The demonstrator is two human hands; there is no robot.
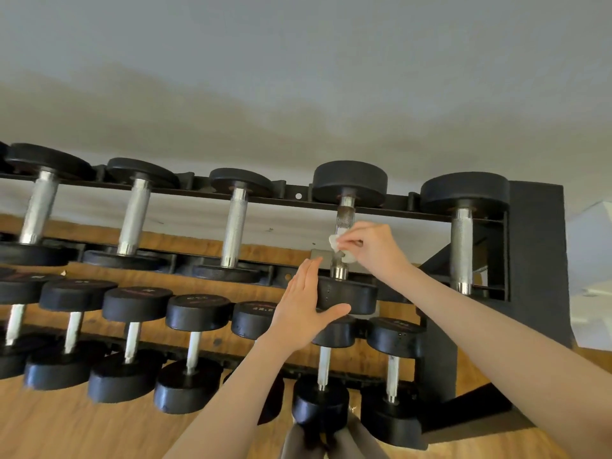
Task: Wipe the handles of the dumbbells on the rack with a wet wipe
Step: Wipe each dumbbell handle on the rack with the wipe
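A black two-tier rack point(536, 260) holds several black dumbbells with chrome handles. On the upper tier, second from the right, stands the dumbbell point(346, 213) being handled. My right hand point(371, 246) pinches a crumpled white wet wipe point(339, 248) against the lower half of its handle. My left hand point(306, 299) is flat and open, its fingers and thumb resting against the left side of that dumbbell's near head point(351, 298). The part of the handle under the wipe is hidden.
Other upper-tier dumbbells point(235, 223) stand to the left and one point(462, 243) to the right. The lower tier point(195, 352) carries several smaller dumbbells below my arms. A pale wall rises behind the rack, and a wooden floor point(66, 425) lies below.
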